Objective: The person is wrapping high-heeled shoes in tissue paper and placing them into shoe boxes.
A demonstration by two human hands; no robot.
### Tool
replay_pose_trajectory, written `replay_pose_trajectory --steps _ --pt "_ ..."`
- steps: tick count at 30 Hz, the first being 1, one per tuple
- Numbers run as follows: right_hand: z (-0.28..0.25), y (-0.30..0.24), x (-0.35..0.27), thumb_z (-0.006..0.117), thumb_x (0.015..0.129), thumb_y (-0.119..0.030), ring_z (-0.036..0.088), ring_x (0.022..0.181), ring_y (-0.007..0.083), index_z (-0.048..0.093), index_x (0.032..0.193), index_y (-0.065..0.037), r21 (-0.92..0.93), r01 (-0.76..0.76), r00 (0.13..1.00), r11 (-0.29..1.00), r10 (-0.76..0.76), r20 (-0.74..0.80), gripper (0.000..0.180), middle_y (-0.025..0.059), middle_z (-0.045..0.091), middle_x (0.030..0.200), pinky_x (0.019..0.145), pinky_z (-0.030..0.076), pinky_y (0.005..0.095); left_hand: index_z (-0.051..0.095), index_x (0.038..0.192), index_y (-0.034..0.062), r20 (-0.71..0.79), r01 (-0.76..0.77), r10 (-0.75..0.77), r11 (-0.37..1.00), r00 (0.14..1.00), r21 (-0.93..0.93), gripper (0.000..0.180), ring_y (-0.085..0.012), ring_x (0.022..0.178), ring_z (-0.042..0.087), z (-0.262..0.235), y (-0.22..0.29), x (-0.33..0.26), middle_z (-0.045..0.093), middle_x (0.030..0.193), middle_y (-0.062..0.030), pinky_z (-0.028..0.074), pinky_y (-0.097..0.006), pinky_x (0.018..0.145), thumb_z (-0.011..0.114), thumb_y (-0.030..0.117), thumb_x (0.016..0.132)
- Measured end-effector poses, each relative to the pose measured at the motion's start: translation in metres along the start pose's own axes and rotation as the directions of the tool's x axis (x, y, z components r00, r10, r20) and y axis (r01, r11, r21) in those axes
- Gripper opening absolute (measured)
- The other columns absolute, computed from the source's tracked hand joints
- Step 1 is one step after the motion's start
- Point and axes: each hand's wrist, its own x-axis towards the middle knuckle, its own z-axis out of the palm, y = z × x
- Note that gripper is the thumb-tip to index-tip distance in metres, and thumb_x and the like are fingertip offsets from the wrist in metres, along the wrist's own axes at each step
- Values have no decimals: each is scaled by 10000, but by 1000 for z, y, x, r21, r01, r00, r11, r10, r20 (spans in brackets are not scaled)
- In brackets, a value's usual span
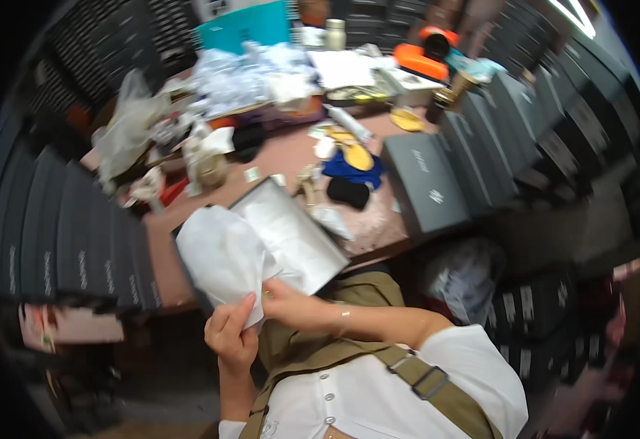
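Note:
A white, soft bag-like wrap (220, 249), rounded at its far end, lies over the left part of an open dark box (332, 272) at the table's front edge. Whether anything is inside the wrap is hidden. My left hand (232, 333) is closed, pinching the wrap's near end between thumb and fingers. Right beside it, my right hand (288, 304) is closed on the same near end from the right. White tissue paper (291, 233) lines the box to the right of the wrap.
Tall rows of dark grey boxes stand at the left (71, 234) and right (426, 183). A black pad (348, 192), a blue cloth (356, 174) and yellow insoles (408, 119) lie mid-table. Behind are crumpled white paper (250, 77), a plastic bag (126, 135) and an orange tool (420, 62).

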Motion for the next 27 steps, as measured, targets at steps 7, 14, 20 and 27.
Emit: replay_pose_trajectory --steps 7,14,20,27 --pt "-36 -9 14 578 880 -218 502 1150 230 538 1222 -32 -342 304 953 889 -284 107 392 142 547 1230 1002 385 346 685 950 -18 111 -46 67 982 992 -182 251 -268 584 549 27 36 -28 579 734 -124 446 -341 532 556 -41 736" --pt "-31 10 13 563 894 -235 493 1176 233 506 1265 -45 -232 262 964 937 -240 119 420 137 524 1273 1012 382 342 664 1045 -7 637 -13 320 899 701 -437 391 -250 600 554 35 35 -34 587 752 -97 473 -340 559 631 -30 656" --pt "-26 24 15 550 907 -248 484 1198 236 478 1301 -56 -401 359 930 843 -286 232 445 133 504 1309 1021 379 339 333 1429 65 462 559 -745 -145 482 -816 901 -260 1227 448 23 -21 -57 458 1336 -131 343 -428 1049 678 578 774" --pt "-45 46 -32 504 943 -321 452 1256 259 376 1389 -87 -353 207 796 913 53 603 520 121 427 1403 1049 363 357 421 1345 32 -82 386 -964 178 252 -905 571 -261 1189 496 -6 -55 -23 492 1311 -126 417 -414 1014 622 262 862"
